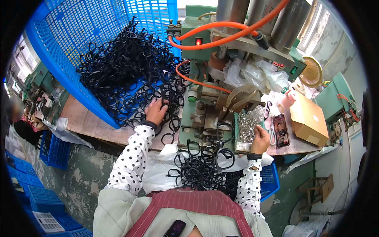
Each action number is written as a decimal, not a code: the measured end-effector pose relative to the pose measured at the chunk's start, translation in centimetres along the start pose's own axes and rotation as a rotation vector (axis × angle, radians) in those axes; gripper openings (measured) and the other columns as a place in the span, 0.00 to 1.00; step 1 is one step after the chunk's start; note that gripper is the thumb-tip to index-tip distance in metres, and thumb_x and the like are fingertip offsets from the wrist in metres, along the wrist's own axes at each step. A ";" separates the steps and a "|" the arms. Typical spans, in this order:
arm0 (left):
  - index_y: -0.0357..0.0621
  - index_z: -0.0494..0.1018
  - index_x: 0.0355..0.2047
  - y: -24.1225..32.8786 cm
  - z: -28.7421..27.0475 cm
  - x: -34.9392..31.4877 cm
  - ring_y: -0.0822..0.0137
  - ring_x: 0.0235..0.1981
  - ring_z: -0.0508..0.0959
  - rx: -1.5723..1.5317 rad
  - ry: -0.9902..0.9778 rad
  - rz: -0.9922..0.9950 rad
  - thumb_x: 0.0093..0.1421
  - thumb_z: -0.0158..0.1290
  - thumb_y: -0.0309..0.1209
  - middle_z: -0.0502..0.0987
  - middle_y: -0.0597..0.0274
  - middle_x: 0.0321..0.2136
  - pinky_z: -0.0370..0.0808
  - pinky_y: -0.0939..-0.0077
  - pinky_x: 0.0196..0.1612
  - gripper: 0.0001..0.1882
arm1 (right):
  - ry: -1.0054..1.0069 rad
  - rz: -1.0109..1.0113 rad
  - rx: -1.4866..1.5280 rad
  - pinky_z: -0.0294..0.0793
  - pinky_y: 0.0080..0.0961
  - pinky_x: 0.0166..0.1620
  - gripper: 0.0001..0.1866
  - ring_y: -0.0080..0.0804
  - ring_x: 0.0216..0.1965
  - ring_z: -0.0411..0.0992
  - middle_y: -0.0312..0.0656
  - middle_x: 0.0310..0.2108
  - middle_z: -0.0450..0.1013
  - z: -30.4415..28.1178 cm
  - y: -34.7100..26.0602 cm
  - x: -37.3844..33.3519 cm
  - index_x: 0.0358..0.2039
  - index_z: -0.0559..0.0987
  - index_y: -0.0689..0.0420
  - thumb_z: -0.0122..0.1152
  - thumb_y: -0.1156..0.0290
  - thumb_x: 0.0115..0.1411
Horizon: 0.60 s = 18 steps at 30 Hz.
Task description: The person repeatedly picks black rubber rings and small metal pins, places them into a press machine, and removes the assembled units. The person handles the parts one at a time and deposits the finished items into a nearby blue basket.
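My left hand [157,112] reaches to the open side of a big blue basket, its fingers closed on a black eyeglass frame [163,94] at the edge of the pile. My right hand [260,140] is at the near right edge of a tray of small shiny metal parts [248,125]. Its fingers are curled together; whatever is between the fingertips is too small to make out. Between my hands, a black eyeglass frame [225,158] hangs at the front of a green press machine [190,132]. More black frames [201,168] lie heaped on my lap.
The blue basket [59,67], tipped toward me, holds a large tangle of black frames. Orange air hoses [221,26] loop over the press. At right are a phone [281,131] with a lit screen and a cardboard box [308,120]. Another person [23,126] sits at far left.
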<state>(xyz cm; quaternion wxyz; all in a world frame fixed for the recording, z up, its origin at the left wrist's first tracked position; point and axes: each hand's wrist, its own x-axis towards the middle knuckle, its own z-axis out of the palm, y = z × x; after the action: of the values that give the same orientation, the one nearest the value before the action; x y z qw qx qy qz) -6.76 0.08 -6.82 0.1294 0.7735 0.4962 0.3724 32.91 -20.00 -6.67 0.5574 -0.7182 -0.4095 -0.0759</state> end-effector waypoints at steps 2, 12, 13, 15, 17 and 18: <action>0.43 0.75 0.41 2.4 -1.4 -1.1 0.55 0.47 0.75 0.055 0.043 -0.129 0.60 0.51 0.35 0.77 0.55 0.41 0.67 0.61 0.52 0.12 | -0.018 -0.063 0.019 0.73 0.25 0.39 0.07 0.32 0.33 0.75 0.41 0.30 0.79 -0.1 -0.3 0.2 0.32 0.84 0.54 0.66 0.78 0.51; 0.41 0.73 0.41 12.7 -3.8 -2.2 0.54 0.37 0.74 -0.143 0.365 0.081 0.67 0.46 0.31 0.79 0.59 0.32 0.68 0.64 0.41 0.09 | -0.361 0.150 0.535 0.73 0.18 0.38 0.07 0.23 0.32 0.75 0.41 0.31 0.79 -1.6 -14.9 -0.1 0.33 0.83 0.65 0.64 0.82 0.51; 0.40 0.74 0.41 13.7 -4.0 -2.4 0.52 0.36 0.73 -0.165 0.382 0.176 0.65 0.48 0.29 0.78 0.56 0.34 0.68 0.64 0.42 0.09 | -0.419 0.218 0.616 0.73 0.17 0.38 0.10 0.23 0.33 0.76 0.43 0.31 0.79 -1.7 -16.1 0.0 0.37 0.82 0.66 0.65 0.82 0.51; 0.40 0.75 0.41 15.5 -4.0 -3.0 0.52 0.35 0.73 -0.265 0.388 0.257 0.62 0.51 0.28 0.76 0.54 0.33 0.68 0.63 0.41 0.09 | -0.427 0.277 0.723 0.74 0.17 0.37 0.14 0.23 0.32 0.76 0.44 0.30 0.79 -0.7 -16.5 -0.3 0.40 0.78 0.66 0.65 0.81 0.51; 0.41 0.74 0.39 17.0 -4.4 -3.7 0.53 0.34 0.73 -0.257 0.361 0.362 0.61 0.51 0.27 0.75 0.55 0.31 0.68 0.62 0.41 0.08 | -0.394 0.304 0.690 0.74 0.18 0.36 0.17 0.23 0.31 0.76 0.44 0.30 0.79 0.4 -16.6 -0.4 0.41 0.74 0.66 0.66 0.81 0.50; 0.41 0.74 0.39 17.3 -4.5 -4.0 0.53 0.33 0.73 -0.266 0.336 0.442 0.60 0.52 0.27 0.75 0.56 0.31 0.67 0.62 0.41 0.08 | -0.378 0.317 0.673 0.74 0.18 0.36 0.18 0.23 0.30 0.76 0.45 0.29 0.79 0.8 -16.7 -0.5 0.41 0.72 0.66 0.66 0.81 0.50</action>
<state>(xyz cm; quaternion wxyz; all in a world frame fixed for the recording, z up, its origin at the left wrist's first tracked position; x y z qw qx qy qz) 0.80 -12.31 4.34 0.0613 0.7666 0.2772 0.5760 21.10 -18.82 5.09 0.6809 -0.5514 -0.3910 0.2820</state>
